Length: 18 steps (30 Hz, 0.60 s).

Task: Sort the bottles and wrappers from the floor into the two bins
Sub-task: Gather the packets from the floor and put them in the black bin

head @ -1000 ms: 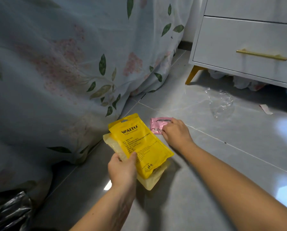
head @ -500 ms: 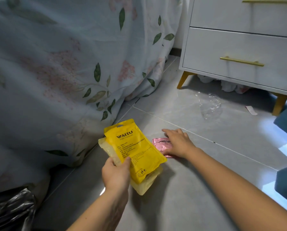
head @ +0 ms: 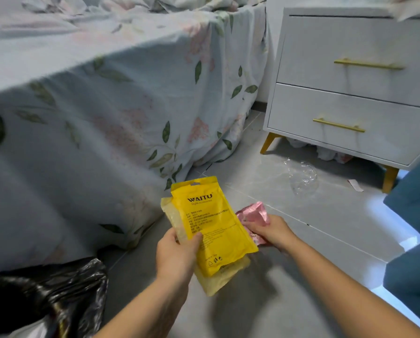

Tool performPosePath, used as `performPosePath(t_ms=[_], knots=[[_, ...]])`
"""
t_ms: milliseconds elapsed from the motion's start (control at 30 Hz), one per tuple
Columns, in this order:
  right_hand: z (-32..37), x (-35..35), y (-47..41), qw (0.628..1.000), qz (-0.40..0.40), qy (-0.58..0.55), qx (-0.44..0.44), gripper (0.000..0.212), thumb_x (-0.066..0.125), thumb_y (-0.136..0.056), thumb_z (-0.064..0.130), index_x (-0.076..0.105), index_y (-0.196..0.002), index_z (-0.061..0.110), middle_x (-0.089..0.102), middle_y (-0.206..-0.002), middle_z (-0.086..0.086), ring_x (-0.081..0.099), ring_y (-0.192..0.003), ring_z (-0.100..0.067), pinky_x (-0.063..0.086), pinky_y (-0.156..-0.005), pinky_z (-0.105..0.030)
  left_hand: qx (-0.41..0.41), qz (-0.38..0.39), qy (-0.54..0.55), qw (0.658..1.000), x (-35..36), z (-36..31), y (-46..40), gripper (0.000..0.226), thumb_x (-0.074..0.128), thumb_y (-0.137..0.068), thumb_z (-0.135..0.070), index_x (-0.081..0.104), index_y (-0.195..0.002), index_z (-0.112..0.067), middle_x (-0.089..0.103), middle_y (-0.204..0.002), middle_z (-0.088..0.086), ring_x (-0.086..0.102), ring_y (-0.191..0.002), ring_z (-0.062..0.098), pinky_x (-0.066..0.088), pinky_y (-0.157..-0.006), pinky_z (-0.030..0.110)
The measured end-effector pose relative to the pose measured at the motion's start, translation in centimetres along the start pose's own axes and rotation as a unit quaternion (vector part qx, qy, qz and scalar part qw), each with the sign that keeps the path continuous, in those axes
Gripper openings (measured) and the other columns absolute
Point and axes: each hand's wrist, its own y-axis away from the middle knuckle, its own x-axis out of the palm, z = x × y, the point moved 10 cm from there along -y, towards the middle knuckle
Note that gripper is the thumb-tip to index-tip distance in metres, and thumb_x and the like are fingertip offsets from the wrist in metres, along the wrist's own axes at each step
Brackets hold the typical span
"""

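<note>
My left hand (head: 177,256) grips a yellow WAITU pouch (head: 214,230) stacked on a paler yellow wrapper (head: 220,280), both held above the floor. My right hand (head: 271,231) holds a crumpled pink wrapper (head: 254,213), lifted off the tiles just right of the yellow pouch. A clear plastic wrapper (head: 303,178) lies on the grey floor in front of the nightstand. A bin lined with a black bag (head: 58,291) sits at the lower left beside the bed.
A bed with a floral sheet (head: 106,123) fills the left. A white nightstand (head: 350,93) with gold handles and legs stands at the right, with crumpled litter (head: 331,153) under it and a small paper scrap (head: 355,185) nearby. A blue object (head: 416,203) sits at the right edge.
My right hand closed on the pink wrapper and lifted it from the floor toward the yellow pouch. The view rose, showing the bed top and the black bin.
</note>
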Motion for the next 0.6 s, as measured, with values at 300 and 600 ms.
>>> performPosePath(t_ms=[300, 600], knots=[[16.9, 6.0, 15.0, 0.892, 0.285, -0.352, 0.001, 0.071, 0.097, -0.033, 0.030, 0.075, -0.098, 0.011, 0.069, -0.116, -0.015, 0.064, -0.109, -0.030, 0.053, -0.089, -0.048, 0.057, 0.078, 0.018, 0.995, -6.4, -8.4, 6.6, 0.022, 0.070, -0.084, -0.009, 0.067, -0.105, -0.012, 0.075, -0.101, 0.007, 0.071, -0.095, 0.027, 0.055, -0.087, 0.048], [25.1, 15.3, 24.3, 0.951, 0.229, -0.182, -0.103, 0.056, 0.071, -0.080, 0.013, 0.043, -0.128, 0.017, 0.069, -0.109, -0.005, 0.071, -0.088, -0.017, 0.059, -0.070, -0.029, 0.088, 0.084, 0.051, 0.991, -16.0, -14.3, 12.7, 0.025, 0.062, -0.089, -0.016, 0.065, -0.113, -0.008, 0.075, -0.099, 0.012, 0.072, -0.091, 0.029, 0.058, -0.082, 0.044]])
